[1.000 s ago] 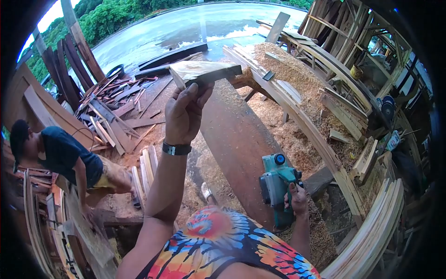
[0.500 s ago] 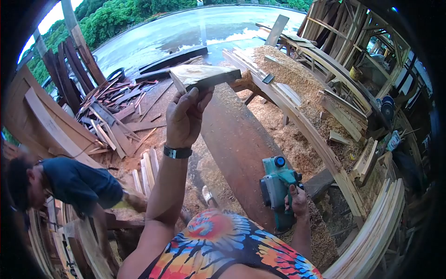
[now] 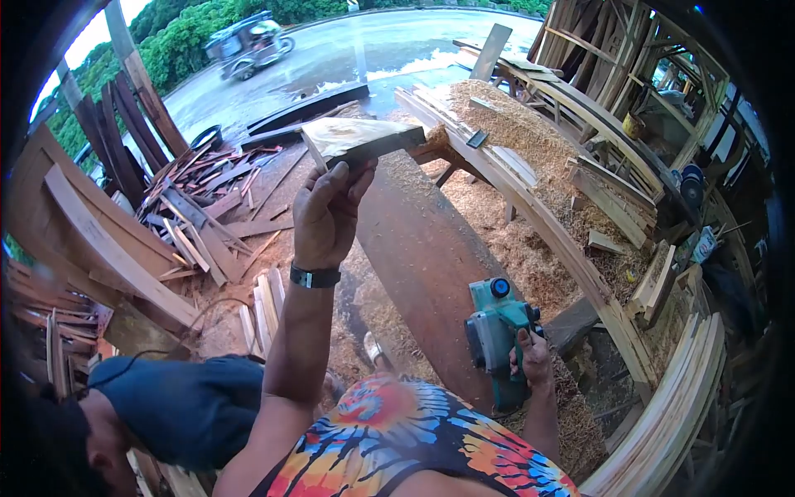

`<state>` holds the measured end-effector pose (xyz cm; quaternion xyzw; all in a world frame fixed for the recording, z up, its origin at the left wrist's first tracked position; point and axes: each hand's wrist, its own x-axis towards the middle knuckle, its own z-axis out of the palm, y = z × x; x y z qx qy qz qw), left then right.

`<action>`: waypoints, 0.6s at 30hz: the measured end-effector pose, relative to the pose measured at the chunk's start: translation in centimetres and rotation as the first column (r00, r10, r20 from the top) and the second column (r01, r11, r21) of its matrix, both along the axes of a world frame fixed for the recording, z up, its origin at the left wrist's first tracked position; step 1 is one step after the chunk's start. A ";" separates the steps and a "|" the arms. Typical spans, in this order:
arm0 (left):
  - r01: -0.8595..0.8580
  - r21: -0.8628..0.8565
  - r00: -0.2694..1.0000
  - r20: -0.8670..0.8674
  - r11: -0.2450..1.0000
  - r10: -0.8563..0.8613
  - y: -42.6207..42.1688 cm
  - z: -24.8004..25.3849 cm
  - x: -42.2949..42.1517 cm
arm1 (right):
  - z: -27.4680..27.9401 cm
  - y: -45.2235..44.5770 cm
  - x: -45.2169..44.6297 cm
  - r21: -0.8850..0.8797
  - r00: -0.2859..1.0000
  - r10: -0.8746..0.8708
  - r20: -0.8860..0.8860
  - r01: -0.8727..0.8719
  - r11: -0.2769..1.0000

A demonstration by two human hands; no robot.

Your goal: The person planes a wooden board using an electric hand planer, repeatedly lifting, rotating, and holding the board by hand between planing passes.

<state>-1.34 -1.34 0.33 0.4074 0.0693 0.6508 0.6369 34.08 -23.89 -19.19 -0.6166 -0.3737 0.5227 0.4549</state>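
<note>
My left hand (image 3: pixel 327 203) is raised and closed on the near edge of a wood block (image 3: pixel 360 137), which has a pale top face and a dark side. My right hand (image 3: pixel 534 358) grips the handle of a teal electric planer (image 3: pixel 497 335). The planer is over the near right part of a wide reddish-brown plank (image 3: pixel 422 257); whether it rests on the plank I cannot tell. The plank runs away from me below the raised block.
A co-worker in a dark shirt (image 3: pixel 182 406) bends down at my left. Scrap wood (image 3: pixel 207 199) lies beyond. Long timber strips (image 3: pixel 571 269) and heaped shavings (image 3: pixel 530 132) are on the right, with stacked strips (image 3: pixel 671 414) nearby. A motor tricycle (image 3: pixel 248 45) is on the road.
The co-worker has moved closer to me and bent lower. A motor tricycle has appeared on the road. My hands keep their holds, with the block shifted only slightly.
</note>
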 end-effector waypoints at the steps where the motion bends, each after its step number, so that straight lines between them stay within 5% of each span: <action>1: -0.004 -0.014 1.000 0.017 1.000 0.004 -0.1 0.2 0.1 | 0.1 0.0 -0.1 -0.002 1.000 -0.003 0.012 0.003 1.000; 18: 0.010 -0.015 0.999 0.047 1.000 -0.009 -0.2 -0.4 -0.3 | 0.6 0.0 -0.5 0.016 1.000 -0.015 0.003 0.015 1.000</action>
